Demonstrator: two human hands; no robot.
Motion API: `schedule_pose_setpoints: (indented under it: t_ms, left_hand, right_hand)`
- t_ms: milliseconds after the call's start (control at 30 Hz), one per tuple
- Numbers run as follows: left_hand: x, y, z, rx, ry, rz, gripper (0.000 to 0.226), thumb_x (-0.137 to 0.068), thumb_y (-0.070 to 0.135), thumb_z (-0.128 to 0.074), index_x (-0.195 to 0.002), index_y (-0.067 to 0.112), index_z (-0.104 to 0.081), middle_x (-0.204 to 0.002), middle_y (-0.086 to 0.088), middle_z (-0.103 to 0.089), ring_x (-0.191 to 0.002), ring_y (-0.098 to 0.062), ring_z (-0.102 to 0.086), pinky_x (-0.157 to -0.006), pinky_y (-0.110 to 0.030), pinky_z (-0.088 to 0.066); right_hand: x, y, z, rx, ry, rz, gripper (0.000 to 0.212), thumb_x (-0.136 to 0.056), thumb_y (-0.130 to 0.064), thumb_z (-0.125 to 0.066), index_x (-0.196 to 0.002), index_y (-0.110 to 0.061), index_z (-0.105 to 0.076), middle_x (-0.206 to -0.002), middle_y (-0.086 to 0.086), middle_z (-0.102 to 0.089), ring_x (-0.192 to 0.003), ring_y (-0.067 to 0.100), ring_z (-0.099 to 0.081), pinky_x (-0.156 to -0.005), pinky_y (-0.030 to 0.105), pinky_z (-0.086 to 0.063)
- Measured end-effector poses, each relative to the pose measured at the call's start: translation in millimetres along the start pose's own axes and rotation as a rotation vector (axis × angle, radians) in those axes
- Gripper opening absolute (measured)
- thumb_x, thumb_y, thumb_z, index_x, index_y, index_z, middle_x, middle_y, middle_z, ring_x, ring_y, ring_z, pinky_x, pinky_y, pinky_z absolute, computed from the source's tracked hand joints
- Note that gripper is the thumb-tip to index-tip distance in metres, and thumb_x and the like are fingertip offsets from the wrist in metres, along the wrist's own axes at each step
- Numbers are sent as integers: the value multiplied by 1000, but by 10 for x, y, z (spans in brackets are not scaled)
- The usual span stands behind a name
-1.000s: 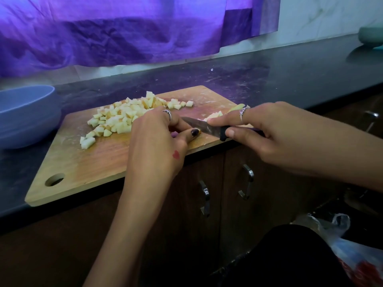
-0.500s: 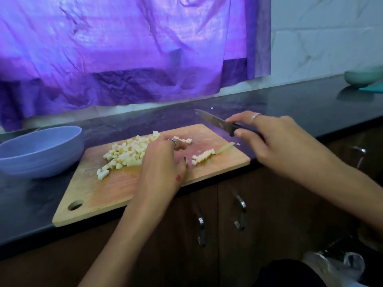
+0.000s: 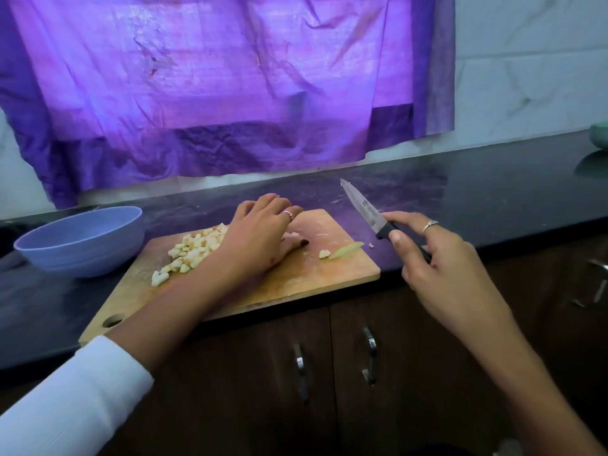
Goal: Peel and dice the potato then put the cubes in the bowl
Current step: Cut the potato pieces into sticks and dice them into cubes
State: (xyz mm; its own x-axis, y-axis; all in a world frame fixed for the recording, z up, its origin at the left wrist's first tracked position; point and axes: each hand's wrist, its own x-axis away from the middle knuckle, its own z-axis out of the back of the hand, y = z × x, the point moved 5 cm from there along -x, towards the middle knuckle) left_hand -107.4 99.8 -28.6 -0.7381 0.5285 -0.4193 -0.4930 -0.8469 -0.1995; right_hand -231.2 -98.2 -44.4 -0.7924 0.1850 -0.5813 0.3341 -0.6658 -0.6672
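We sweep the potato cubes (image 3: 194, 250) across the cutting board (image 3: 296, 278) with the flat, straight-fingered left hand (image 3: 263, 232), toward the bowl (image 3: 82, 240) (stray cube (image 3: 324, 254) too), the right hand (image 3: 437, 258) gripping the knife (image 3: 365, 210) clear.

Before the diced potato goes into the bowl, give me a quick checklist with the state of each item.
1. Blue bowl within reach, left of the wooden cutting board: ok.
2. Bowl empty: cannot tell.
3. Black-handled knife lifted off the board in the right hand: ok.
4. Left hand on the pile of pale potato cubes: ok.
5. All pieces gathered: not ok, stray cube and sliver lie apart.
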Motion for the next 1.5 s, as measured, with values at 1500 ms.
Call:
schedule_pose_setpoints:
  t_ms: [1500]
  left_hand:
    - [891,308,152,591,269,364,22,-85,25,-67,-65,17,-64,-103,10,-65,-103,-12,-54,-87,-39,-46]
  right_hand:
    - [180,-191,-138,344,-353,74,29,-96,-35,-49,-120,-48,-59,-98,-10,-72,-83,11,-65,-78,35,-52]
